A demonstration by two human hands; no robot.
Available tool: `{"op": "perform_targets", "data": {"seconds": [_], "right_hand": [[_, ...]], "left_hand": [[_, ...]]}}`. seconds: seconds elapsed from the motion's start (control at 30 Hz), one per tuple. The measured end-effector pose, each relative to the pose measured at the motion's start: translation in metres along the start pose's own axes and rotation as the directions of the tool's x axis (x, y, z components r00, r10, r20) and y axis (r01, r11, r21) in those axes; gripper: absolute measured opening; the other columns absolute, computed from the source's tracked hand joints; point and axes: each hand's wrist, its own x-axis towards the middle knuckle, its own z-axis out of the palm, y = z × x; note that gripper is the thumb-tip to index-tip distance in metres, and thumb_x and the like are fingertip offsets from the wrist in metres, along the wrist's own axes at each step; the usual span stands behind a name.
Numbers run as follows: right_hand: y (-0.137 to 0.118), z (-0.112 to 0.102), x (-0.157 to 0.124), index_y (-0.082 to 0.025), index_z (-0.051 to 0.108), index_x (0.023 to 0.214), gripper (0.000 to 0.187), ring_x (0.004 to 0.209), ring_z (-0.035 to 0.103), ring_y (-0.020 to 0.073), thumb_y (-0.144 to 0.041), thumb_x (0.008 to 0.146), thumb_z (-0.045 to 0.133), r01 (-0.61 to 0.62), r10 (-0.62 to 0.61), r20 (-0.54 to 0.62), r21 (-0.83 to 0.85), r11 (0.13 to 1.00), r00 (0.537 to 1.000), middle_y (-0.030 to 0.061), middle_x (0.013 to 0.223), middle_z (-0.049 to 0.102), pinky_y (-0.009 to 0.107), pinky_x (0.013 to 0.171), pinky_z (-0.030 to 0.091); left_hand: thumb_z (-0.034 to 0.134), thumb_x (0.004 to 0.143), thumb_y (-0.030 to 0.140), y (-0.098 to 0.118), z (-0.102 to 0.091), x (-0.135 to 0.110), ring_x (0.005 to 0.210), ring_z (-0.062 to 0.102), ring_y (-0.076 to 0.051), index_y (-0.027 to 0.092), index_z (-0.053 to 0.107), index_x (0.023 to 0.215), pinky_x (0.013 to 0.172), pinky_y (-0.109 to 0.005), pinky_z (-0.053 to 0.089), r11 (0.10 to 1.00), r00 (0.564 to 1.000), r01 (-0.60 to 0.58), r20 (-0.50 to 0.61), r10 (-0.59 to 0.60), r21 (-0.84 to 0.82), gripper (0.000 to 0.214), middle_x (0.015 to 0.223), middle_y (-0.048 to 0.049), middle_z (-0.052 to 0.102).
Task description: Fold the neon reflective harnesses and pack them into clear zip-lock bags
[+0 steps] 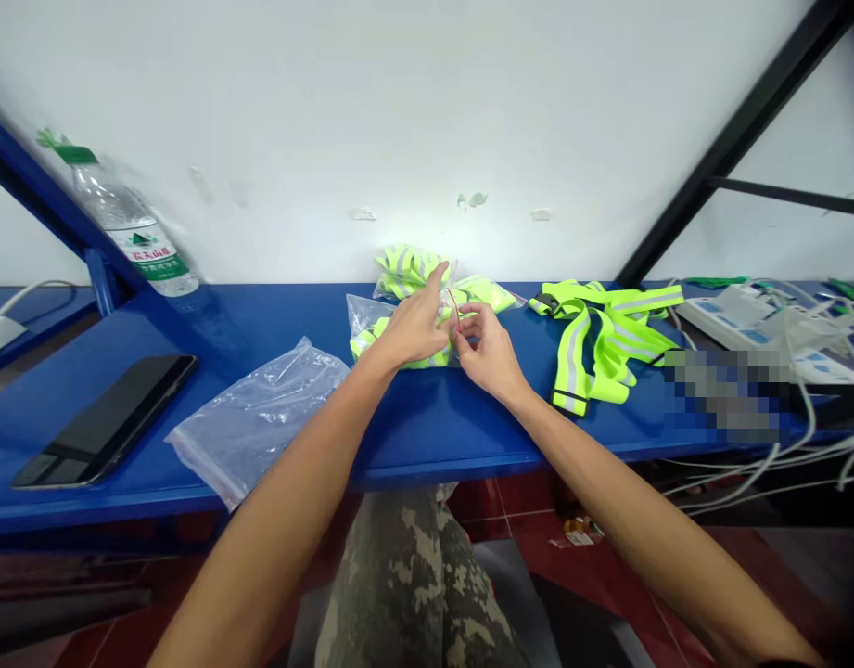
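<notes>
My left hand [414, 327] and my right hand [488, 351] meet over a clear plastic bag [365, 315] holding a folded neon-yellow reflective vest, on the blue table [260, 325]. Both hands pinch the bag's mouth, where a thin red strip [454, 306] runs between the fingers. The left index finger points up. More bagged yellow vests [407, 267] lie just behind the hands. An unbagged yellow reflective vest [604, 339] with grey stripes is spread out to the right of my right hand.
A stack of empty clear bags [260, 417] lies at the front left. A black phone [110, 419] rests near the left table edge. A water bottle [131, 227] stands against the wall. White power strips and cables [767, 320] crowd the right end.
</notes>
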Motion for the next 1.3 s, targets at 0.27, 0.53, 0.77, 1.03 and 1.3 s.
{"op": "perform_targets", "data": {"seconds": [0.27,0.53,0.77,1.03,1.3], "right_hand": [[0.004,0.001,0.001,-0.022,0.050,0.111,0.029,0.075,0.066,0.0171,-0.032,0.085,0.061,0.009,-0.009,-0.016,0.023,1.000,1.000,0.0017,0.084,0.066,0.027,0.060,0.049],[0.011,0.000,0.004,-0.021,0.053,0.104,0.032,0.070,0.066,0.0165,-0.032,0.078,0.068,-0.044,0.047,-0.019,0.121,0.992,0.999,0.0004,0.079,0.067,0.029,0.062,0.050],[0.009,-0.001,0.005,-0.021,0.055,0.103,0.033,0.070,0.067,0.0176,-0.032,0.076,0.069,-0.056,0.059,-0.013,0.148,0.987,0.998,0.0018,0.079,0.068,0.033,0.066,0.053],[0.006,-0.002,0.004,-0.020,0.057,0.102,0.031,0.070,0.067,0.0178,-0.028,0.074,0.067,-0.057,0.057,0.005,0.140,0.988,0.998,0.0020,0.079,0.068,0.033,0.066,0.052],[0.007,-0.002,0.007,-0.018,0.060,0.106,0.037,0.073,0.067,0.0183,-0.033,0.074,0.070,-0.068,0.073,-0.022,0.179,0.982,0.997,0.0047,0.084,0.069,0.033,0.068,0.053]], "left_hand": [[0.056,0.085,0.018,0.003,0.000,0.000,0.125,0.057,-0.037,0.016,0.021,0.158,0.104,-0.053,0.045,0.998,0.999,0.036,-0.001,-0.036,0.042,0.082,0.149,-0.0194,0.051],[0.059,0.083,0.018,-0.004,0.001,0.001,0.135,0.052,-0.036,0.015,0.021,0.159,0.112,-0.052,0.041,0.997,1.000,-0.014,0.025,0.016,-0.073,0.084,0.157,-0.0205,0.041],[0.062,0.082,0.017,-0.006,0.003,0.001,0.125,0.059,-0.037,0.020,0.027,0.156,0.107,-0.055,0.045,0.997,1.000,0.001,-0.015,-0.002,-0.073,0.082,0.144,-0.0166,0.053],[0.058,0.087,0.018,0.000,-0.004,0.002,0.105,0.065,-0.029,0.015,0.032,0.148,0.098,-0.049,0.048,0.977,0.996,0.051,-0.059,-0.065,-0.209,0.067,0.101,-0.0101,0.068],[0.056,0.085,0.008,0.004,0.001,0.006,0.087,0.064,-0.017,0.019,0.038,0.134,0.088,-0.037,0.048,0.949,0.982,-0.043,-0.190,-0.017,-0.311,0.054,0.083,0.0002,0.065]]}}
